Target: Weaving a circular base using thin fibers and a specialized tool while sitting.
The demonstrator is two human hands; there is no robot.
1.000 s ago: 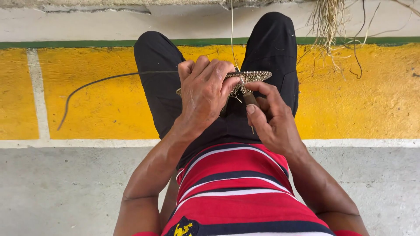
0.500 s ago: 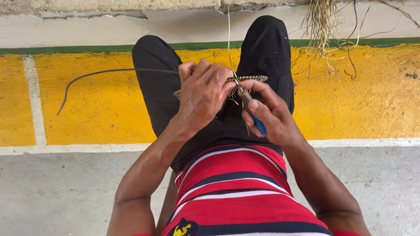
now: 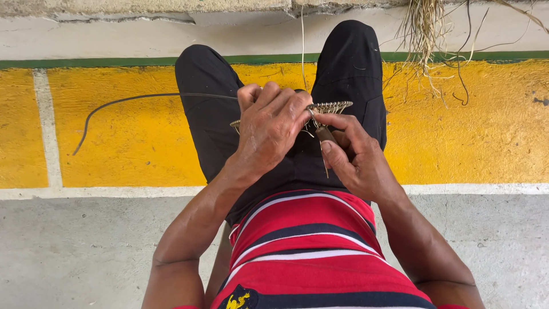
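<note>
Small woven coil piece is held over the lap, gripped by left hand. Right hand grasps brown-handled tool at its edge. Weaving step in hand; next likely needs dark strand pulled taut.

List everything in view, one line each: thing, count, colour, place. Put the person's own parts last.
Woven piece: one, pale straw, over the lap, held in the left hand's grip.
Long strand: one, dark, trailing left from the hands across the yellow floor band.
Small tool: one, brown handle, in the right hand.
Loose fibres: one bundle, dry straw, top right by the wall.
Floor band: one, yellow with white lines and a green edge.
Concrete floor: grey, near side.
Left hand: on the woven piece.
Right hand: holding the tool.
</note>
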